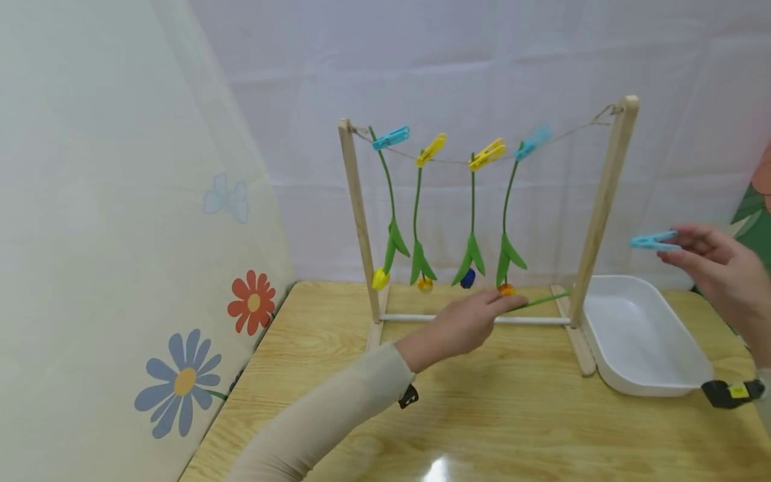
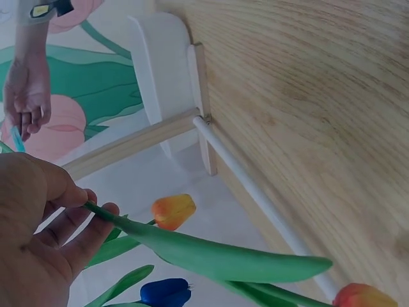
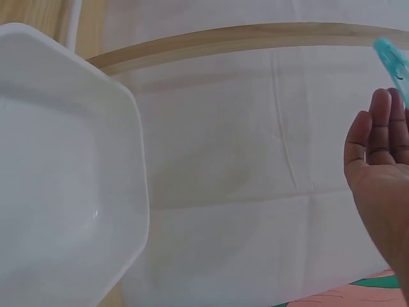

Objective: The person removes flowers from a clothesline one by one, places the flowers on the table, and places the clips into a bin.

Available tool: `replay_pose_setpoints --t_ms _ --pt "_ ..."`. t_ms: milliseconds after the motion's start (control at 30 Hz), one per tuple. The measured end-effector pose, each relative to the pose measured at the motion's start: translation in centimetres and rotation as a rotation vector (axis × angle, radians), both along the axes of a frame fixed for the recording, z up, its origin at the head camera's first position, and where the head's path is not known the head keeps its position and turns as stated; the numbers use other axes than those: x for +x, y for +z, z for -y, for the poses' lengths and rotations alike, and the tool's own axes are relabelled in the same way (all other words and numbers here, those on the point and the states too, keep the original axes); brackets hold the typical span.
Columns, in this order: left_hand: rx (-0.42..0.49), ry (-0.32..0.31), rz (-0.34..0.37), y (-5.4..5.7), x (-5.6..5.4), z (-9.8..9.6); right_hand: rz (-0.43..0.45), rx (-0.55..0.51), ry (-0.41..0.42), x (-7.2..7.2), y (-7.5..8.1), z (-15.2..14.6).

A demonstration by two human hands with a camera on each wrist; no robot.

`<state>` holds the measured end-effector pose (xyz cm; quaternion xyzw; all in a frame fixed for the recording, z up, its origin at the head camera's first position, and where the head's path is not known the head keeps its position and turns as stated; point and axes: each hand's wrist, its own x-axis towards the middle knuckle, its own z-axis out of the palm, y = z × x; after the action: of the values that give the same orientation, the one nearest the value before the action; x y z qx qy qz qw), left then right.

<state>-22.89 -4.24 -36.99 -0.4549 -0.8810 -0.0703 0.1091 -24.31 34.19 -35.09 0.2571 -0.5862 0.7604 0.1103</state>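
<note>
In the left wrist view my left hand [image 2: 32,230] pinches the green stem of an artificial tulip [image 2: 236,257], whose red-orange bloom [image 2: 363,297] is at the lower right. From the head view, this left hand [image 1: 460,326] is in front of the rack's lower bar, and the stem [image 1: 545,299] points right. Off to the rack's right, my right hand [image 1: 719,264] holds a light blue clothespin [image 1: 653,241] between thumb and fingers, above the white tray. Several tulips hang heads down from the twine, including a yellow one [image 1: 381,278] and a dark blue one [image 1: 468,278].
Blue clothespins [image 1: 391,138] and yellow clothespins [image 1: 488,155] grip the stems along the twine [image 1: 572,132]. A wooden post [image 1: 604,207] carries its right end. The white tray [image 1: 650,335] stands right beside the rack's foot [image 1: 581,351] on the wood-grain table [image 1: 512,415].
</note>
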Motion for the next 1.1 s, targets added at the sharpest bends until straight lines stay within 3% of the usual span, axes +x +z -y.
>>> replay_pose_setpoints --t_ms 133,467,767,1100 --pt "-0.028 0.012 0.01 -0.5 0.4 0.0 0.049 0.034 -0.024 0.1 -0.9 -0.2" --pt "-0.044 -0.022 -0.008 -1.8 0.8 0.3 0.048 -0.017 0.047 0.3 -3.0 -0.9" --pt "-0.118 -0.013 -0.031 -2.9 1.0 0.3 0.027 -0.056 0.107 0.5 -4.2 -0.8" --pt "-0.166 0.002 -0.025 -3.8 0.9 0.2 0.045 -0.065 0.096 0.6 -5.5 -1.1"
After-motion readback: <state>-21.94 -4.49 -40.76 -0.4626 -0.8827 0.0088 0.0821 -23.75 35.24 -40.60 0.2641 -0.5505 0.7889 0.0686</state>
